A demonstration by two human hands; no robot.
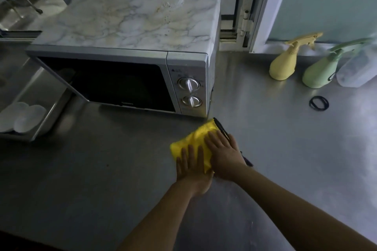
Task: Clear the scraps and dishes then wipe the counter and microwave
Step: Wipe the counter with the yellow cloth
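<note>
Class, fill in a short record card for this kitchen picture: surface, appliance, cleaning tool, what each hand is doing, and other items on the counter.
surface: steel counter
appliance: microwave, door closed
cleaning tool: yellow cloth, flat on counter
left hand: pressing on cloth, fingers straight
right hand: pressing on cloth, fingers straight
other items: yellow spray bottle, green spray bottle, black bands

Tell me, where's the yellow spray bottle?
In the head view, the yellow spray bottle lies on the counter at the back right, beside the green spray bottle.
</note>
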